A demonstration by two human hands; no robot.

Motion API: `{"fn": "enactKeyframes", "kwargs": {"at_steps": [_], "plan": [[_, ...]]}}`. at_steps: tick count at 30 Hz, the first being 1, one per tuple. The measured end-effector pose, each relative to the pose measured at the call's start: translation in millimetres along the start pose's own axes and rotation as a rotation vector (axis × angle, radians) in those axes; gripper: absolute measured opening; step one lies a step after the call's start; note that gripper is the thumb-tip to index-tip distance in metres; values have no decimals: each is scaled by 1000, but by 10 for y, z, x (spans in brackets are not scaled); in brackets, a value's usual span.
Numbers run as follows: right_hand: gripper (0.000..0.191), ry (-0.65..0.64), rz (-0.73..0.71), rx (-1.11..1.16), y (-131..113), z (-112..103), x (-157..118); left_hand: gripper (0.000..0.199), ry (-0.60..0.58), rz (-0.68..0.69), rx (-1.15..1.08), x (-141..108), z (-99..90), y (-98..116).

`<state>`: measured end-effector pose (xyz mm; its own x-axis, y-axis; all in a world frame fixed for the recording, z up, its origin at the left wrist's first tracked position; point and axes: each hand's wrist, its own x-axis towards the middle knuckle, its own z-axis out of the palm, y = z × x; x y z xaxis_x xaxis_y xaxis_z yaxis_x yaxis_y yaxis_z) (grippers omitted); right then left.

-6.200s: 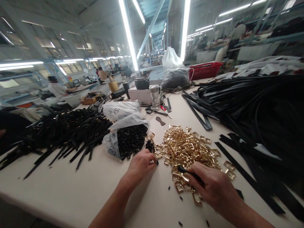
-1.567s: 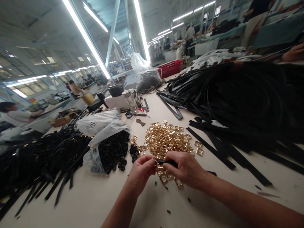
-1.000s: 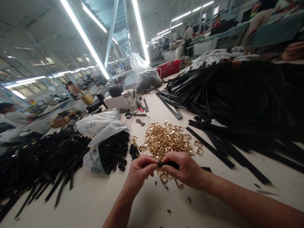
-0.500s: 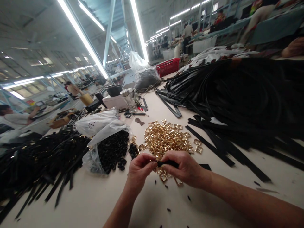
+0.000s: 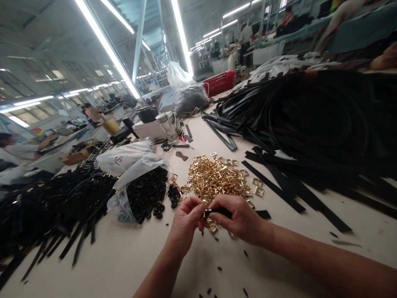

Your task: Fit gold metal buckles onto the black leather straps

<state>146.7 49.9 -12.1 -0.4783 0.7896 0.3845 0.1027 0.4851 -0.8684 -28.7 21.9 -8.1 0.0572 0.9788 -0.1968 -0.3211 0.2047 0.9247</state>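
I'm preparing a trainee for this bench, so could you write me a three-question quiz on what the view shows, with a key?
1. Multiple choice: what is heaped just beyond the left hand and right hand?
A) White buttons
B) Gold-coloured buckles
C) Blue zips

2. True or false: the red basket stands nearer the person than the buckles.

3. Fill the gap: the right hand grips a black ____.

Key:
1. B
2. False; the red basket stands farther away, beyond the buckles.
3. Strap
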Motion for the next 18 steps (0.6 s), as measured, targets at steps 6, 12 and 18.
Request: {"fn": "enactKeyframes", "kwargs": {"at_steps": [6, 12, 18], "plan": [[6, 34, -27, -37, 3, -25, -6, 27, 49, 54, 3, -30, -37, -13], [11, 9, -45, -76, -5, 4, -15, 21, -34, 46, 173, -21, -108, -8], [8, -246, 198, 41, -104, -129, 37, 19, -97, -33, 100, 2, -154, 120]]}}
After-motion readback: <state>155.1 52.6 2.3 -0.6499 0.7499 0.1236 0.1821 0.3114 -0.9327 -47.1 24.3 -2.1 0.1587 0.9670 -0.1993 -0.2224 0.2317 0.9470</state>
